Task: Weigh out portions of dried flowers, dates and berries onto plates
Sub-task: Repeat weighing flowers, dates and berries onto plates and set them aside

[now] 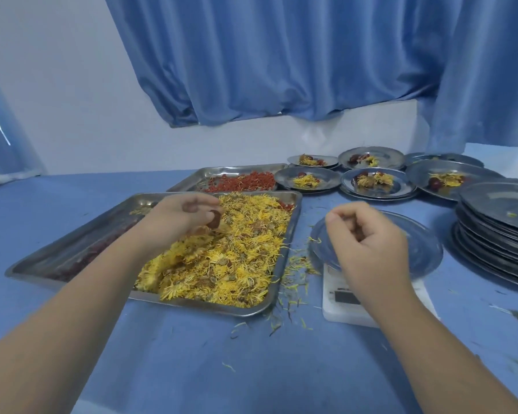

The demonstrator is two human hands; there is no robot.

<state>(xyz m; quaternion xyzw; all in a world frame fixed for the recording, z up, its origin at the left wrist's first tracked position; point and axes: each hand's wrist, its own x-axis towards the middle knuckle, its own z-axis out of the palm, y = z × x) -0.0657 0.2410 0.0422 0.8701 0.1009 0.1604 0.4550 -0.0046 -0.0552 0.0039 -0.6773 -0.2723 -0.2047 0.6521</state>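
Nearest the camera, two bare forearms reach forward over the blue table (192, 354), which is littered with stray petals. On the left, the left hand (183, 218) hovers above the big tray (72, 243) heaped with yellow dried flowers (222, 258); its grip is clamped on a brown, round date (214, 219), pinched between thumb and fingertips along with a few petals. Behind it a second tray holds red berries (245, 181).

The empty plate (416, 243) on the white scale (347, 306) lies to the right of that left hand, across the tray's edge, so the date probably has to travel rightward and slightly toward the person to land there.

The right hand (368, 237) is much nearer the plate, poised directly over its left part, fingers curled together in a loose fist; whether it holds anything I cannot tell. It blocks part of the plate and most of the scale's display, so the reading is hidden.

Farther right, filled plates (377, 182) line the back, and a stack of empty plates (497, 234) stands at the edge.
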